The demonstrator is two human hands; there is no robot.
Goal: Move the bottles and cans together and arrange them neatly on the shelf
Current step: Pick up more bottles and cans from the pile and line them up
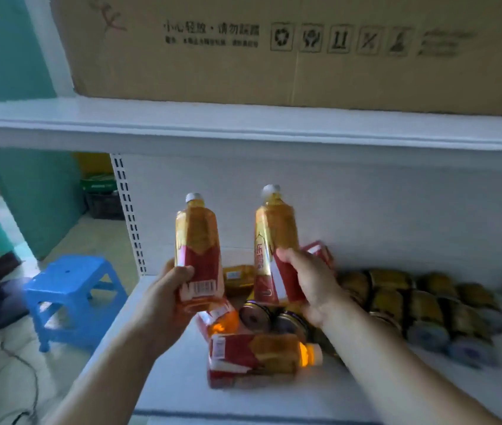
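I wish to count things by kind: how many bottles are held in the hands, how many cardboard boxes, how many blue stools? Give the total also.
Bottles held: 2 (left bottle in the left hand, right bottle in the right hand)
Cardboard box: 1
Blue stool: 1
Total: 4
The cans are too blurred to count.

The white lower shelf (182,378), at lower centre, carries an orange-drink bottle (262,360) on its side at the front, a second bottle (217,320) lying behind it, and gold cans (421,308) lying in rows toward the right. The upper shelf (243,130) bears a cardboard box (274,56).
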